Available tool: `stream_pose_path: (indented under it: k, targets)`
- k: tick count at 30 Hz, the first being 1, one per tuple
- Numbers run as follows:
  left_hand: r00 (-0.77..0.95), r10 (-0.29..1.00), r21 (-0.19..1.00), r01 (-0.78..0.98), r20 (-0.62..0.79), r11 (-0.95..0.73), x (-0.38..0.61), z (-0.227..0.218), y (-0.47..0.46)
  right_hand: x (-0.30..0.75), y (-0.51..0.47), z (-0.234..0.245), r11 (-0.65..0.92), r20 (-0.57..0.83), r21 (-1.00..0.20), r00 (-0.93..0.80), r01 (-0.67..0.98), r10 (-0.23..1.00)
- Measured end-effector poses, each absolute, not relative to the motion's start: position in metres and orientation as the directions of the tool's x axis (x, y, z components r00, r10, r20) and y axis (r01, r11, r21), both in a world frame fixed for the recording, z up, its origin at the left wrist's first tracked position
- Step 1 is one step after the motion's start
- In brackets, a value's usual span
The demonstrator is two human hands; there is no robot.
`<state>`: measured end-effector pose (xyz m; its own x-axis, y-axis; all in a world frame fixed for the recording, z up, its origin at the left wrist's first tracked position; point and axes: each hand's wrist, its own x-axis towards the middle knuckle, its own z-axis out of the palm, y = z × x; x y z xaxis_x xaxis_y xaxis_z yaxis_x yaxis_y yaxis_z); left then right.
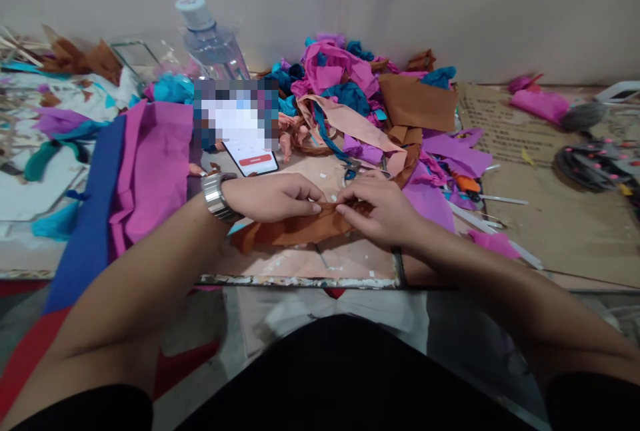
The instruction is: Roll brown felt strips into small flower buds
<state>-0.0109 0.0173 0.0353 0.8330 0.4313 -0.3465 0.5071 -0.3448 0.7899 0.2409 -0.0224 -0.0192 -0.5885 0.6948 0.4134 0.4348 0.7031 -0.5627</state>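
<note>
A strip of brown crepe paper (pixel 295 230) lies across the pink work board (pixel 345 258) in front of me. My left hand (pixel 273 196), with a metal watch on its wrist, pinches the strip's upper edge between thumb and fingers. My right hand (pixel 383 211) pinches the same edge right beside it, fingers curled over the paper. Both hands touch at the fingertips over the middle of the strip.
A phone (pixel 250 154) lies just behind my left hand. Folded magenta (pixel 150 171) and blue sheets (pixel 90 224) hang at the left. A heap of crumpled coloured paper (pixel 350 91), a plastic bottle (pixel 210 34), scissors (pixel 353 172) and cardboard (pixel 550 218) fill the rest.
</note>
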Motion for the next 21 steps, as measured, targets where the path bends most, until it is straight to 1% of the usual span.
stream_pose_path:
  k: [3,6,8,11,15,21]
  targets:
    - [0.832,0.406,0.738,0.536,-0.378,-0.411,-0.016,0.035,0.023,0.242,-0.02,-0.022,0.702,0.405,-0.535,-0.586,0.471,0.702]
    - [0.814,0.417,0.664,0.575,-0.404,-0.478,-0.019,0.033,0.026,0.242,-0.019,-0.023,0.698,0.399,-0.512,-0.581,0.5,0.709]
    - [0.809,0.427,0.631,0.585,-0.405,-0.51,-0.017,0.032,0.025,0.241,-0.019,-0.023,0.693,0.386,-0.506,-0.584,0.514,0.714]
    - [0.808,0.46,0.599,0.584,-0.368,-0.548,-0.01,0.03,0.02,0.238,-0.021,-0.023,0.682,0.368,-0.507,-0.583,0.527,0.724]
    - [0.807,0.51,0.604,0.574,-0.298,-0.553,0.0,0.028,0.013,0.237,-0.023,-0.025,0.679,0.359,-0.521,-0.589,0.517,0.724]
    - [0.803,0.535,0.648,0.558,-0.263,-0.518,0.004,0.021,0.012,0.237,-0.022,-0.026,0.669,0.349,-0.521,-0.583,0.53,0.733]
